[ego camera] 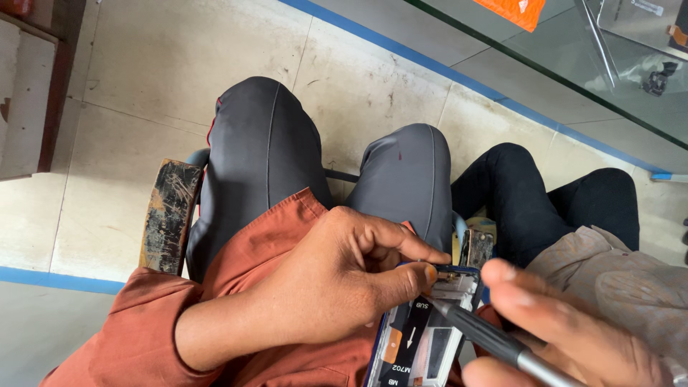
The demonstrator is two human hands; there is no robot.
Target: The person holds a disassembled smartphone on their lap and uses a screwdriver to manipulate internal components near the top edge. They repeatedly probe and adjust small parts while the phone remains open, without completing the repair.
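phone repair shop, glass display counter (545, 64), opened phone (423, 337), tiled floor (143, 86)

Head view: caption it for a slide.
Left hand steadies an opened phone while right hand applies a screwdriver.

Even, soft daylight throughout; no hard shadows are cast on the floor (143, 93). Faint sheen and pale reflections are seen on the glass (573, 64) at upper right. The right hand (573, 330) is blurred, being very close to the lens. Lines are bent slightly toward the edges.
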